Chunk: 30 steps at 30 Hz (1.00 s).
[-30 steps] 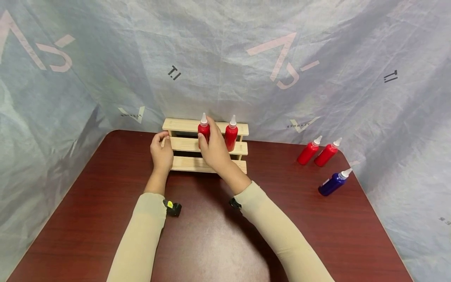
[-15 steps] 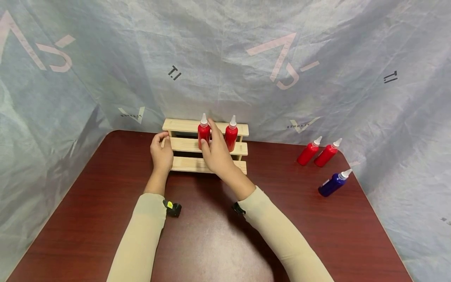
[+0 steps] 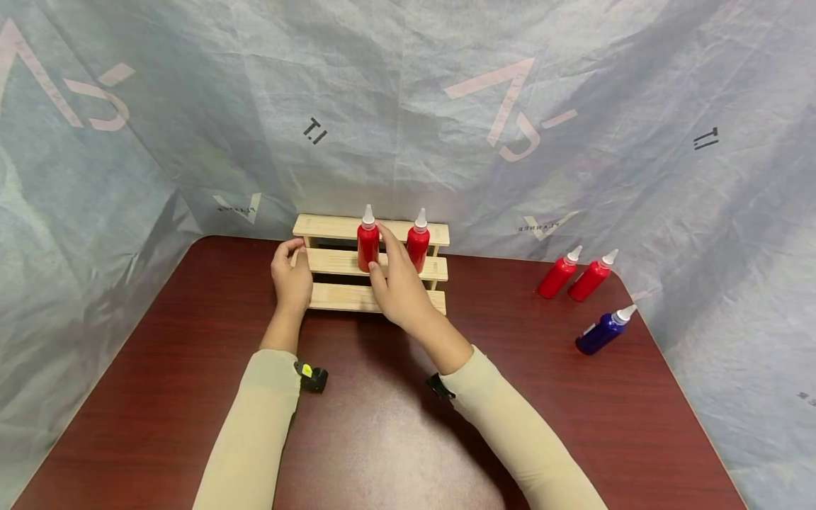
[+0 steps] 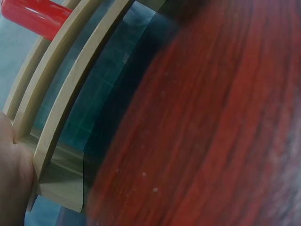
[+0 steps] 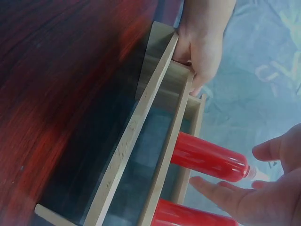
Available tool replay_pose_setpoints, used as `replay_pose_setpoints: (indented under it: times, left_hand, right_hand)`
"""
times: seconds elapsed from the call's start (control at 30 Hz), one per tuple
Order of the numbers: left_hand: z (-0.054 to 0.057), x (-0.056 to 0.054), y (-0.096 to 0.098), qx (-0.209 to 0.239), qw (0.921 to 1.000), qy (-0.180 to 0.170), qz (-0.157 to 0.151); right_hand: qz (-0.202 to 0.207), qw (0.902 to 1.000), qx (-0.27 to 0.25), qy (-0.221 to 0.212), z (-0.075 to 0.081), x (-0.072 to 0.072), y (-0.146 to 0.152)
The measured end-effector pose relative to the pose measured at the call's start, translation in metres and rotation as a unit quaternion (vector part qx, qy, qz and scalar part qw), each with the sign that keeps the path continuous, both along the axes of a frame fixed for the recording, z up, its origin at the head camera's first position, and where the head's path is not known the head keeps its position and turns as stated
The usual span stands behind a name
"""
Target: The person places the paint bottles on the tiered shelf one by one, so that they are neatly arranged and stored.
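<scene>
A three-step wooden rack point(image 3: 357, 297) stands at the back of the table. Two red squeeze bottles with white pointed tips stand upright on its middle step: a left bottle point(image 3: 367, 249) and a right bottle point(image 3: 417, 244). My left hand point(image 3: 293, 280) grips the rack's left end, its thumb against the wood in the right wrist view. Beside the left bottle, my right hand point(image 3: 403, 290) has its fingers and thumb spread. In the right wrist view its fingers point(image 5: 221, 195) show apart from the red bottle body point(image 5: 209, 157).
Two more red bottles point(image 3: 557, 277) point(image 3: 589, 280) stand near the table's back right corner, and a blue bottle point(image 3: 601, 333) is in front of them. A printed grey cloth point(image 3: 395, 106) hangs close behind the rack. The dark red table point(image 3: 382, 425) extends toward me.
My right hand has let go of the left red bottle and drawn back toward me and to the right. The bottle stays standing on the step; my left hand has stayed put.
</scene>
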<state>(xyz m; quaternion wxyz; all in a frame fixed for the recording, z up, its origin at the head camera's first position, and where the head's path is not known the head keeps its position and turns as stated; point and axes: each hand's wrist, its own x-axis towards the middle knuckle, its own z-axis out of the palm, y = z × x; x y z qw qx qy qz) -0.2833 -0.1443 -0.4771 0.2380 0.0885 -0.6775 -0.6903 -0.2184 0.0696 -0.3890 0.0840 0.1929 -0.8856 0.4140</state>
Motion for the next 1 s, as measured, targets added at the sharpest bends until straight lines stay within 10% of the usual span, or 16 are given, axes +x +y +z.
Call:
replay_pose_setpoints:
  times: [0.4, 0.67, 1.0]
  left_hand:
    - [0.031, 0.019, 0.007, 0.034, 0.9992, -0.015, -0.012]
    - [0.0, -0.002, -0.001, 0.021, 0.9997, -0.009, -0.004]
    - [0.002, -0.003, 0.002, 0.009, 0.9999, 0.01, -0.002]
  right_hand:
    - [0.004, 1.0, 0.003, -0.008, 0.0, 0.014, 0.006]
    - [0.009, 0.9999, 0.002, -0.014, -0.001, 0.018, 0.015]
    - [0.006, 0.9999, -0.012, -0.003, 0.001, 0.023, 0.025]
